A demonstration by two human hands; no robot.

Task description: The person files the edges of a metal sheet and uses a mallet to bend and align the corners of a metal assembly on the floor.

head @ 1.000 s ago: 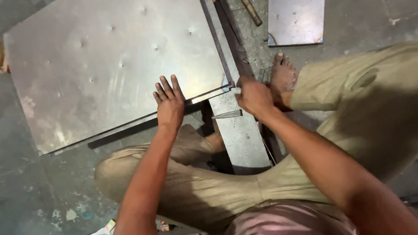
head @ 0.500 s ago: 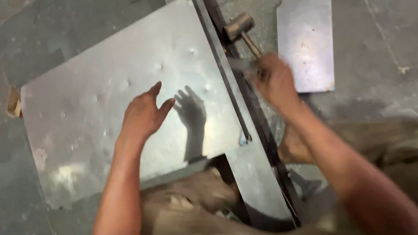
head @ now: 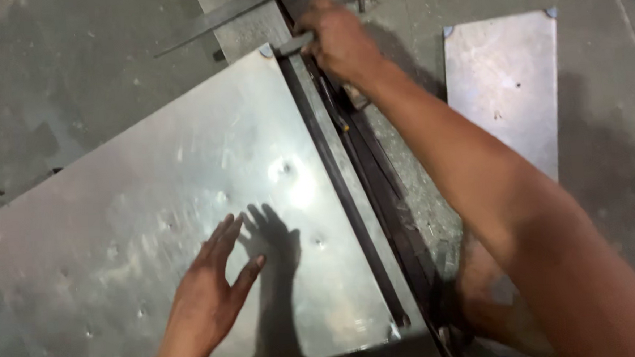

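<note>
A large shiny metal sheet [head: 154, 230] with several small dents lies on the concrete floor. My left hand [head: 211, 293] hovers just above its lower middle, fingers spread, casting a shadow beside it. My right hand [head: 339, 40] reaches to the sheet's far right corner and is closed around a short grey metal piece [head: 292, 44] there. A long dark steel bar [head: 343, 191] runs along the sheet's right edge, with a lighter strip next to it.
A smaller rectangular metal plate [head: 505, 89] lies on the floor at the right. A narrow metal strip [head: 215, 21] slants across the top. My bare foot [head: 483, 300] rests by the bar's near end. Grey concrete floor [head: 59, 76] surrounds the sheet.
My right hand has moved from the sheet's near edge up to its far corner and closed on the metal piece. My left hand lifted off the sheet's edge and now hovers over its middle.
</note>
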